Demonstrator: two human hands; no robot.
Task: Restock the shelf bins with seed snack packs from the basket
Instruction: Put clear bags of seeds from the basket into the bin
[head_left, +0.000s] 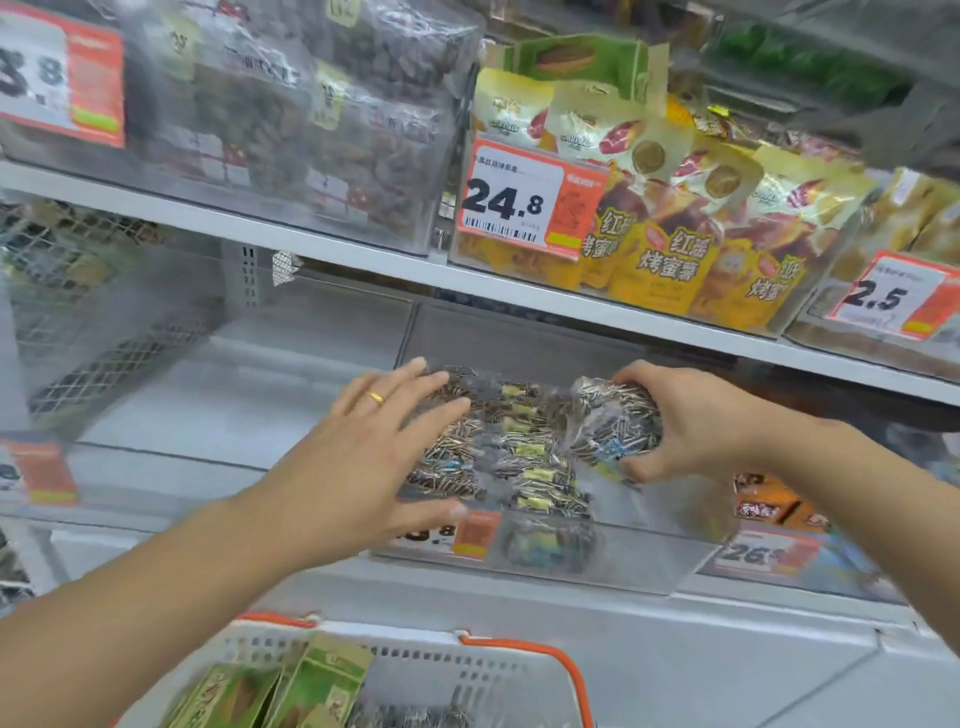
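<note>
We are mid-placement: our right hand (691, 421) grips a seed pack (615, 415) at three o'clock of the stack in the clear bin (623, 561); left hand (374, 452) presses flat, fingers spread. Next (likely) release, reach the basket (519, 670).

Left hand (363, 452) flat with straight fingers (415, 384) on clear seed snack packs (514, 452) in transparent plastic shelf bin (597, 566), right hand (691, 421) gripping one clear seed pack (613, 415), white basket with orange handles (519, 670) below

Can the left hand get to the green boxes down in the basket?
Probably yes. The left hand lies flat and open on the seed packs in the bin, holding nothing, and the green boxes stand uncovered in the basket just below its forearm.
</note>
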